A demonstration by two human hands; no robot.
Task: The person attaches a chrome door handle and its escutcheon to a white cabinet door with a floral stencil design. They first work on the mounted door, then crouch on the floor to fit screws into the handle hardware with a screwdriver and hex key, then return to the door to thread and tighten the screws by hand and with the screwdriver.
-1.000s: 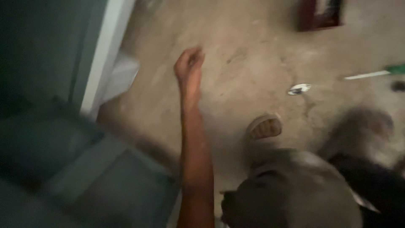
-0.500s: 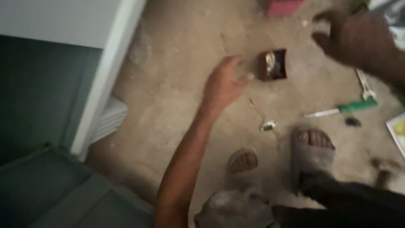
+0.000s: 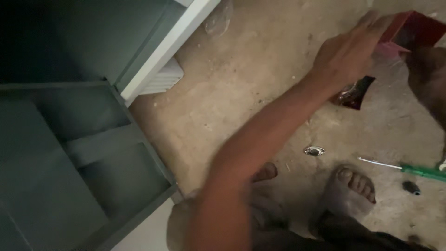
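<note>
- Far left of the fingers: a dark green metal cabinet (image 3: 88, 158)
- Left hand (image 3: 346, 56) stretched over the concrete floor (image 3: 241, 88); fingers (image 3: 371, 21) held together, touching a red box (image 3: 413, 30)
- Below the fingers: a dark wrapper (image 3: 355, 93); lower right, a green screwdriver (image 3: 418, 171)
- Right hand (image 3: 429, 79) blurred; grip unclear

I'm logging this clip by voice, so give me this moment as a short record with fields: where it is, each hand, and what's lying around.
Setting: bare concrete floor beside a dark green metal cabinet
Left hand: stretched forward, fingers touching a red box
Right hand: dark and blurred at the right edge, next to the red box; grip unclear
Below the left hand: a small dark box
On the floor: small shiny metal piece, green-handled screwdriver, small black piece
Feet: a bare foot near the screwdriver
</note>
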